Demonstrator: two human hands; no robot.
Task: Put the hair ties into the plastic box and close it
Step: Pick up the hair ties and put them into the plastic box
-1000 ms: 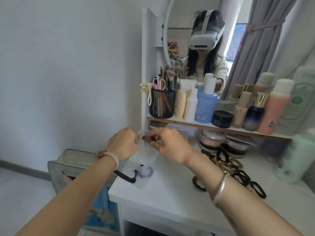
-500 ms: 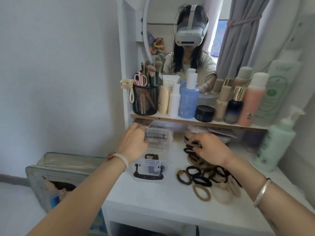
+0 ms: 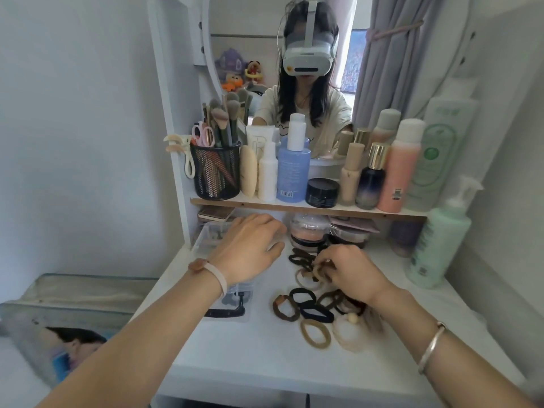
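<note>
A clear plastic box (image 3: pixel 210 235) stands open at the back left of the white dressing table. Its lid with a black handle (image 3: pixel 226 312) lies flat toward me. My left hand (image 3: pixel 250 245) rests spread over the box, hiding most of it. Several hair ties (image 3: pixel 309 313), black, brown and beige, lie in a loose heap to the right of the box. My right hand (image 3: pixel 350 272) sits over the heap, fingers pinched on a beige hair tie (image 3: pixel 319 272).
A wooden shelf (image 3: pixel 294 206) above the table carries a mesh brush holder (image 3: pixel 216 172), bottles and jars. Compacts (image 3: pixel 309 234) are stacked under it. A green pump bottle (image 3: pixel 438 240) stands at right. A zip bag (image 3: pixel 59 319) lies left of the table.
My right hand moved from the box to the heap and pinched a beige tie. The box lid now lies open. My left hand spread over the box.
</note>
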